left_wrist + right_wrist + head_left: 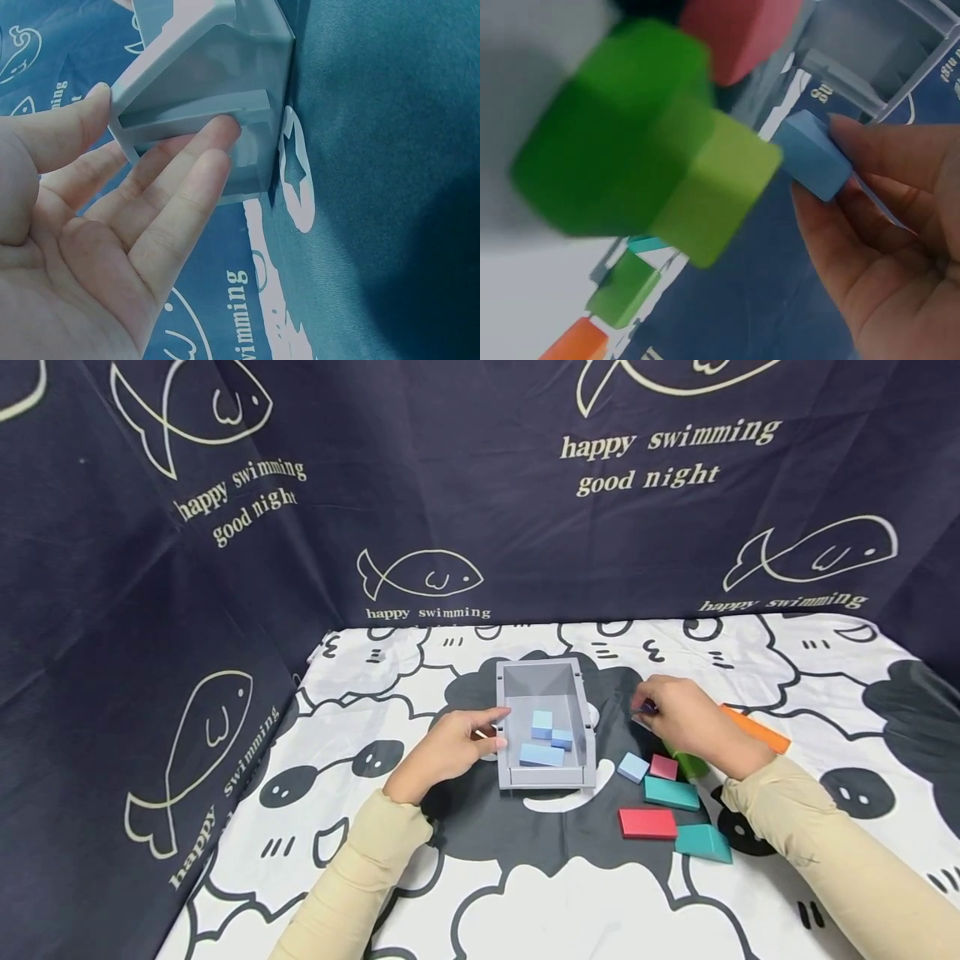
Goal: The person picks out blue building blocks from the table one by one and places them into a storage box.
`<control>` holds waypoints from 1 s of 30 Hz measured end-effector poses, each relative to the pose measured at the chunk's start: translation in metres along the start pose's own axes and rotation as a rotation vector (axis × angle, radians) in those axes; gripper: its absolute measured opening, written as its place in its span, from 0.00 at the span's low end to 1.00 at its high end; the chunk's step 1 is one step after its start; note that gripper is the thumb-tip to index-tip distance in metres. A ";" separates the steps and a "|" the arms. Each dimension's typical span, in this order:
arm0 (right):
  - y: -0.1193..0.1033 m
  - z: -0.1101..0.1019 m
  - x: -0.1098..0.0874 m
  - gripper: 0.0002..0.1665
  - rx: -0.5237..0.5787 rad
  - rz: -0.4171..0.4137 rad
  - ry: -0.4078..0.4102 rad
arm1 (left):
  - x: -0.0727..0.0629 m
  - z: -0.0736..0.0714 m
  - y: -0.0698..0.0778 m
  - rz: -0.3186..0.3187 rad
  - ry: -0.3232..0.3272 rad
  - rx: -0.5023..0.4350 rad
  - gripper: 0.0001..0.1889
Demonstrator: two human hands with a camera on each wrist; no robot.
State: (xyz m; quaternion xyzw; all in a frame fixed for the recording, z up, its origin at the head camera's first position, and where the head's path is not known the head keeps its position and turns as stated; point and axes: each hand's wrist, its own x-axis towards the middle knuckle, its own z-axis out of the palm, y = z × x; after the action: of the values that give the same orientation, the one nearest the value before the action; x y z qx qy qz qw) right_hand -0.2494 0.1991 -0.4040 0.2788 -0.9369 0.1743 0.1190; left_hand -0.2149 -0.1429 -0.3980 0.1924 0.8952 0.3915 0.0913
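A grey plastic bin [504, 777] holds several light-blue blocks, among them a flat one [542, 755]. My left hand [450, 745] is at its left side; in the left wrist view, thumb tip at the rim edge and extended fingers against the outer wall of the bin [202, 71]. To the right of the bin, my right hand [678, 714] is over the dark cloth. In the right wrist view this hand [900, 225] pinches a blue block [814, 157] between thumb and fingertips. A thin pale-blue edge shows behind the block, partly hidden by the fingers.
Near the right forearm lie a light-blue block [633, 767], a small red one [663, 767], a flat red one [647, 823], teal blocks [671, 793], a green piece [688, 765] and an orange bar [757, 728]. Dark fish-print curtains [450, 485] stand behind and left.
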 end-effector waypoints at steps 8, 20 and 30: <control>-0.012 -0.005 0.006 0.06 0.002 0.011 0.113 | 0.001 0.001 0.000 0.004 0.006 -0.003 0.24; -0.027 -0.007 0.016 0.06 0.069 -0.009 0.261 | 0.000 0.001 0.000 0.010 0.002 0.005 0.24; -0.045 -0.007 0.025 0.08 0.141 -0.033 0.320 | 0.000 0.000 -0.001 0.010 0.004 0.010 0.25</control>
State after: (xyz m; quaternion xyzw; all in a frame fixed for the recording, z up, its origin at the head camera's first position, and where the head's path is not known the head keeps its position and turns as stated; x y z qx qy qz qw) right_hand -0.2438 0.1543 -0.3782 0.2704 -0.8867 0.2800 0.2495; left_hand -0.2154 -0.1431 -0.3987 0.1963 0.8965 0.3877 0.0866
